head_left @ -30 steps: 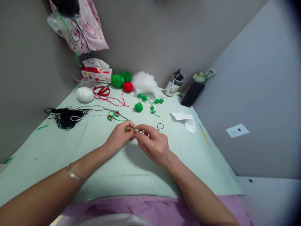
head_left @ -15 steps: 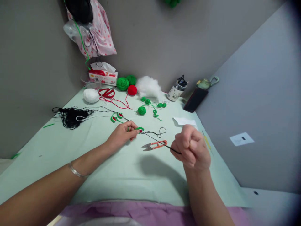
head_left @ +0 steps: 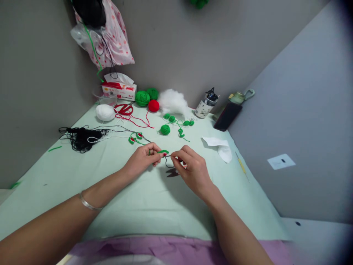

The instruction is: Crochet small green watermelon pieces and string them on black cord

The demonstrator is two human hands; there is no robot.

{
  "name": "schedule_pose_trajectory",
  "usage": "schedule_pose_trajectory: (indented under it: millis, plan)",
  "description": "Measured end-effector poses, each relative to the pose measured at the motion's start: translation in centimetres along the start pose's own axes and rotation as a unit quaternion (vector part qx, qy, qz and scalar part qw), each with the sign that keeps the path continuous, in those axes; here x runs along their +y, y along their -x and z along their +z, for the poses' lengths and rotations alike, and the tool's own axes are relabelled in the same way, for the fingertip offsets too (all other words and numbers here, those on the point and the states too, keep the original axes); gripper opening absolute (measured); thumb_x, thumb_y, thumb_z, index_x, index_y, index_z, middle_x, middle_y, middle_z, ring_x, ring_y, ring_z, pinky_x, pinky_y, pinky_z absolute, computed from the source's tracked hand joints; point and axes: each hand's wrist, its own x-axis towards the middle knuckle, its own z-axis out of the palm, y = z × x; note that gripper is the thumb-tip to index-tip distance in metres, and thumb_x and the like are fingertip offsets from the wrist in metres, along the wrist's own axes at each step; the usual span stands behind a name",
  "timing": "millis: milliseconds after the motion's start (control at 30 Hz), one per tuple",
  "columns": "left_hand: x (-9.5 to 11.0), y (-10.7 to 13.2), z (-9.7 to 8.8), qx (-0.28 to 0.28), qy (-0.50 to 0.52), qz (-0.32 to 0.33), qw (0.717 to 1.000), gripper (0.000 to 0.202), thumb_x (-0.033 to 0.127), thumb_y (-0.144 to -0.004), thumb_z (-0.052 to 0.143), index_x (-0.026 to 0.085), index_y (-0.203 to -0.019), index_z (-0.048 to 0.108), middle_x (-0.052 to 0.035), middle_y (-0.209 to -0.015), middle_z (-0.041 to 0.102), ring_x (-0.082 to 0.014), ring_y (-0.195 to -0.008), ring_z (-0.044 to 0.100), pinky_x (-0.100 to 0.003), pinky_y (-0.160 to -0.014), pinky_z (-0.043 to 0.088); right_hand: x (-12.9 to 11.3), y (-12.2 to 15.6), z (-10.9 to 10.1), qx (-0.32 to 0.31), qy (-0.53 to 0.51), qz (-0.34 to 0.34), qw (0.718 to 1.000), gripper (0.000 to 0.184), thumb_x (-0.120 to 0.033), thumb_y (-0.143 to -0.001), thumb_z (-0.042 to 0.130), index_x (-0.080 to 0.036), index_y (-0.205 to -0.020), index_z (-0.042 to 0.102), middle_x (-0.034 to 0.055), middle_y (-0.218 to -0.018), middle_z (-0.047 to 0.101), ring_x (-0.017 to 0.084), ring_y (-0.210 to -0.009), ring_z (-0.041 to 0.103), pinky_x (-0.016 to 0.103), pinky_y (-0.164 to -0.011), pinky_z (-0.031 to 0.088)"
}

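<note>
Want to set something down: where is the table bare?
Between the black yarn and left forearm; also between the right forearm and yellow-handled tool. Crowded: the far side, from white yarn ball to labelled jar.

Mid-frame now, there's the crocheted piece (head_left: 163,151) between left hand (head_left: 149,155) and right hand (head_left: 191,167), snips (head_left: 172,172) beneath the right on the table (head_left: 138,211); yarn hank (head_left: 82,139) out left, tissue box (head_left: 121,92) behind it; upper right, phone (head_left: 227,116) before bottle (head_left: 236,97).
</note>
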Motion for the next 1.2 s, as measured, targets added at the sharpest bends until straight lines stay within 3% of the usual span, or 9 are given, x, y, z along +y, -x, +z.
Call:
schedule_pose_trajectory:
  millis: [300,667,967,1200]
  plan:
    - [0.0,0.1,0.2,-0.005,-0.024,0.009,1.0,0.021,0.036,-0.084,0.066,0.018,-0.084,0.056,0.0043,-0.065,0.058,-0.01,-0.059,0.05,-0.023,-0.058,0.039,0.1,0.0,0.1,-0.019,0.043,-0.019,0.999,0.016,-0.015,-0.094,0.051,-0.019,-0.085,0.064,0.001,-0.075,0.053,0.012,-0.066,0.051,0.022,-0.058,0.038]
    - [0.8,0.4,0.7,0.017,-0.085,0.031,0.996,0.02,0.036,-0.084,0.064,0.018,-0.08,0.055,0.0053,-0.061,0.052,-0.0105,-0.058,0.045,-0.023,-0.056,0.034,-0.4,0.1,0.3,-0.025,0.022,0.012,0.999,0.016,-0.014,-0.094,0.05,-0.018,-0.084,0.061,-0.0001,-0.074,0.051,0.011,-0.062,0.047,0.022,-0.058,0.036]
    - [0.2,0.7,0.9,0.06,-0.151,0.095,0.982,0.011,0.029,-0.085,0.062,0.02,-0.084,0.057,0.0036,-0.076,0.055,-0.0119,-0.072,0.051,-0.023,-0.067,0.04,-0.3,0.2,0.4,-0.043,0.021,0.022,0.999,0.015,-0.013,-0.093,0.05,-0.019,-0.083,0.06,-0.0003,-0.075,0.052,0.011,-0.062,0.048,0.023,-0.059,0.037]
    - [-0.5,1.2,0.9,0.06,-0.222,0.176,0.957,0.006,0.024,-0.09,0.058,0.02,-0.086,0.058,0.0036,-0.076,0.054,-0.0115,-0.071,0.052,-0.024,-0.068,0.042,-0.7,0.3,1.1,-0.033,-0.001,0.068,0.997,0.015,-0.013,-0.091,0.051,-0.02,-0.081,0.059,-0.0008,-0.074,0.054,0.011,-0.06,0.048,0.023,-0.056,0.036]
